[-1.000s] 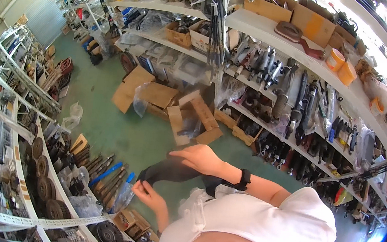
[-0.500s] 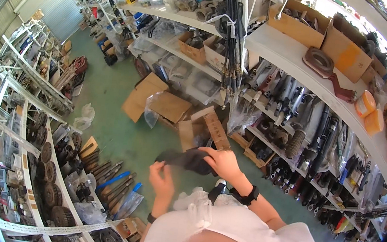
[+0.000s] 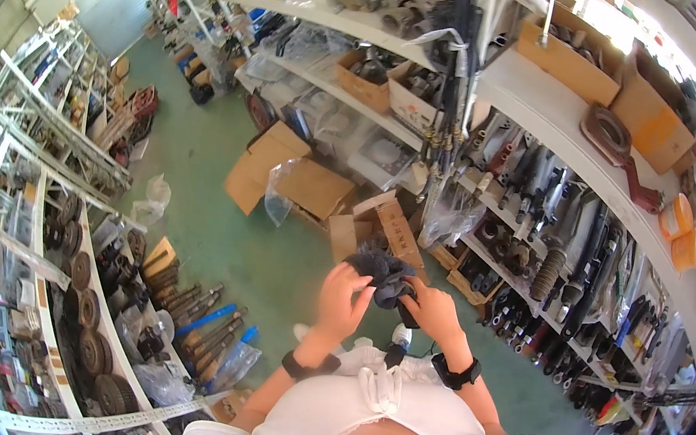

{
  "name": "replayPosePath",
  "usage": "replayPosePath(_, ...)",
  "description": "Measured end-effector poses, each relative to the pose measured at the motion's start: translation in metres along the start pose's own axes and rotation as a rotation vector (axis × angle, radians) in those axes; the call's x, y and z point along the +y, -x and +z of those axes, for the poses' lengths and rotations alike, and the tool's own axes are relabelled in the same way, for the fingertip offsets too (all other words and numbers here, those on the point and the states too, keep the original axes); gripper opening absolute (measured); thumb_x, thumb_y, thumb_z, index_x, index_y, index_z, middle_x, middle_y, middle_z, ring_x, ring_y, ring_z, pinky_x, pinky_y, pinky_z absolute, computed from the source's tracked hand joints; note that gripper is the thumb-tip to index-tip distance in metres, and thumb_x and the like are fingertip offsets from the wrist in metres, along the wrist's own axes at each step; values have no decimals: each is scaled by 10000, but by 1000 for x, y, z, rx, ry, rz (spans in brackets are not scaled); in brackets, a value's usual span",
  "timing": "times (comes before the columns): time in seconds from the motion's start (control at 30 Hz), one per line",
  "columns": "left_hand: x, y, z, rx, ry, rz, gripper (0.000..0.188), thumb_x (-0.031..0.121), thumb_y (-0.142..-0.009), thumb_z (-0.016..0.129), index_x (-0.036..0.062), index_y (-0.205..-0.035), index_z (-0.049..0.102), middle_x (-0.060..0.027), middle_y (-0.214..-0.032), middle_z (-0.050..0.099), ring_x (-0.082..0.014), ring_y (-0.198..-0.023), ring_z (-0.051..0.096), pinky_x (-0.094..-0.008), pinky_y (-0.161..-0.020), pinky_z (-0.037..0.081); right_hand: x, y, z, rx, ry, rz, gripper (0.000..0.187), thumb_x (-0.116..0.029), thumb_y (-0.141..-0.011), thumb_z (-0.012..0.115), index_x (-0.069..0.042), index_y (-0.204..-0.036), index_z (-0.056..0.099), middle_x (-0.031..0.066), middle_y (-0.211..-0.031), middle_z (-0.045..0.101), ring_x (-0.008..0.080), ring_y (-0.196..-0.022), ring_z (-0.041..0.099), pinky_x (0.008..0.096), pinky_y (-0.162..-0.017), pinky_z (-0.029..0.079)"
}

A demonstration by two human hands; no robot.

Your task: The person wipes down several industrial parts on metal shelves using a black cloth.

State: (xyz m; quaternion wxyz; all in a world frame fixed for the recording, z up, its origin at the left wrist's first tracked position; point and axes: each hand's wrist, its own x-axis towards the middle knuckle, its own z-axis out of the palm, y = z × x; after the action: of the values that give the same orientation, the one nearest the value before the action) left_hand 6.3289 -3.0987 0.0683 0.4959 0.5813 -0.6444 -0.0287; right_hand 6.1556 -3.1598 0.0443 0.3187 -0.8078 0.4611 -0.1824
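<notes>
In front of my body, both hands hold a bunched, dark grey-black cloth (image 3: 384,276); its folds hide whether it is a glove or a plain rag. My left hand (image 3: 346,297) pinches the near left side of it, thumb and fingertips closed together. My right hand (image 3: 434,312) grips the right edge, where a darker flap hangs down below the fingers. Each wrist wears a black band. The cloth is in the air above the green floor, near an open cardboard box (image 3: 395,229).
Flattened cardboard (image 3: 267,162) with clear plastic lies ahead on the green floor (image 3: 197,214). A white shelf (image 3: 558,114) on the right bears boxes, orange rolls and rows of shock absorbers. Gears (image 3: 93,351) fill the left rack, with metal shafts (image 3: 215,341) standing beside it.
The cloth was stretched between my hands and is now bunched up. My left hand has moved right and up, and my right hand slightly right and down. The view has shifted a little.
</notes>
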Motion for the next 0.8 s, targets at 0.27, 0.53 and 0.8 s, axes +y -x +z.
replayPosePath(0.27, -50, 21, -65, 138, -36, -109, 164, 86, -742, 600, 34, -887, 545, -150, -836, 545, -348, -864, 512, -412, -824, 390, -54, -25, 40, -232, 144, -146, 297, -304, -762, 555, -83, -962, 556, 156, -703, 589, 329, -682, 567, 410, -591, 442)
replayPosePath(0.53, -111, 71, -194, 288, -402, -348, 140, 96, -756, 586, 25, -870, 546, -143, -856, 550, -333, -894, 494, -397, -794, 384, -143, -87, 136, -493, 262, -422, 236, -218, -720, 576, -54, -869, 498, 163, -723, 585, 342, -706, 564, 432, -617, 444)
replayPosePath(0.8, -108, 131, -259, 792, -414, -834, 139, 94, -808, 537, 12, -917, 504, -111, -836, 554, -254, -813, 528, -340, -803, 388, -248, -130, 210, -546, 68, -810, 235, -160, -696, 592, -75, -883, 476, 123, -730, 566, 324, -679, 550, 397, -578, 434)
